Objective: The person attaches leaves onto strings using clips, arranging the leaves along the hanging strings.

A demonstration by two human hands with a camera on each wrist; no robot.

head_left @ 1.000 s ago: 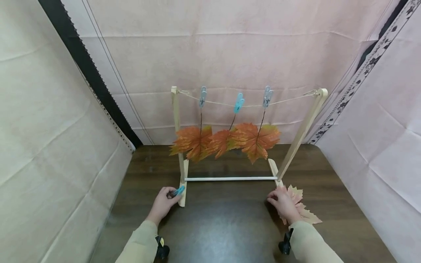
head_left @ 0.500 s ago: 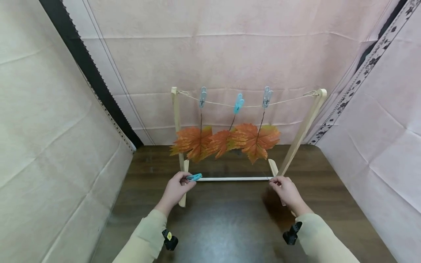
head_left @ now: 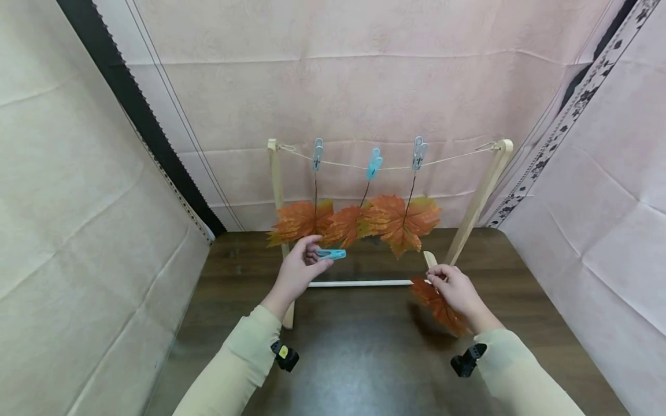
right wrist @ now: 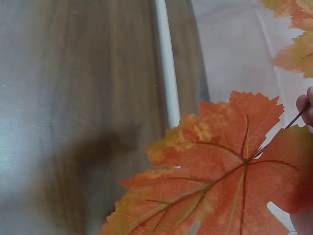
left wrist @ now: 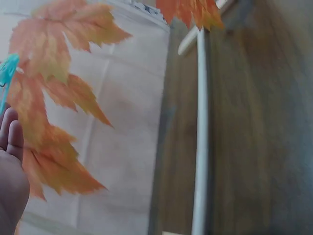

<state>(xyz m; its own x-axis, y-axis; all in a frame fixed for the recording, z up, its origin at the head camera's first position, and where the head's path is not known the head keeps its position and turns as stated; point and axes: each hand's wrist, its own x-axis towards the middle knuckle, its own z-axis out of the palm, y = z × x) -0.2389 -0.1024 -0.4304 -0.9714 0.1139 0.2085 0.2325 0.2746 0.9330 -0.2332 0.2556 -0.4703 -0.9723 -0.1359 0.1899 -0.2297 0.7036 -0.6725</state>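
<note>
My left hand (head_left: 296, 271) pinches a blue clothespin (head_left: 331, 254) in front of the hanging leaves. That clothespin (left wrist: 8, 69) shows at the left edge of the left wrist view. On the right, my right hand (head_left: 457, 290) pinches the thin stem of an orange maple leaf (head_left: 442, 309), whose blade (right wrist: 230, 171) hangs below the fingers. Behind the hands, a white string (head_left: 343, 165) carries three clothespins, the middle one a brighter blue (head_left: 374, 164). From each a maple leaf (head_left: 406, 222) hangs by its stem.
The string is tied between two wooden posts, a left one (head_left: 276, 179) and a slanting right one (head_left: 476, 202). A white rod (head_left: 359, 283) joins their feet low over the brown table (head_left: 354, 358). Pale cloth (head_left: 364, 86) encloses the back and sides.
The left hand has risen and moved right with the clothespin. The right hand has lifted the leaf off the table by its stem, and its orange side now shows.
</note>
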